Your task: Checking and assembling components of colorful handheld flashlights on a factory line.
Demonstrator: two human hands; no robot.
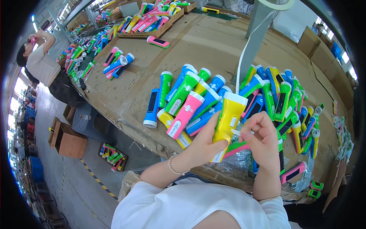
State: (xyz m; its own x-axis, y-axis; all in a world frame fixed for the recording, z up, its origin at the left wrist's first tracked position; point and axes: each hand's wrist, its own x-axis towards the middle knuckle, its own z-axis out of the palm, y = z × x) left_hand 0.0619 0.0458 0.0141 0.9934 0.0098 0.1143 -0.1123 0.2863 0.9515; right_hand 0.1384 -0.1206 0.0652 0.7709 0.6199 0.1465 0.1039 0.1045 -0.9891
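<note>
My left hand point(204, 145) is wrapped round the lower part of a yellow flashlight point(230, 112), its white-rimmed head pointing up and away from me. A white label or switch shows on its side. Close by on the right, my right hand point(262, 139) pinches a small whitish strip point(236, 132) that reaches to the yellow body; whether it is stuck there I cannot tell. Beyond my left hand lies a group of flashlights, among them a pink flashlight point(186, 114) and a green flashlight point(182, 93). Crumpled clear plastic point(238, 160) lies under my hands.
More flashlights are heaped to the right, by a grey post point(254, 49) with a white cable. A full carton point(160, 28) stands at the far edge of the cardboard-covered table point(206, 38). Another person point(49, 66) stands at left; brown boxes point(70, 141) are on the floor.
</note>
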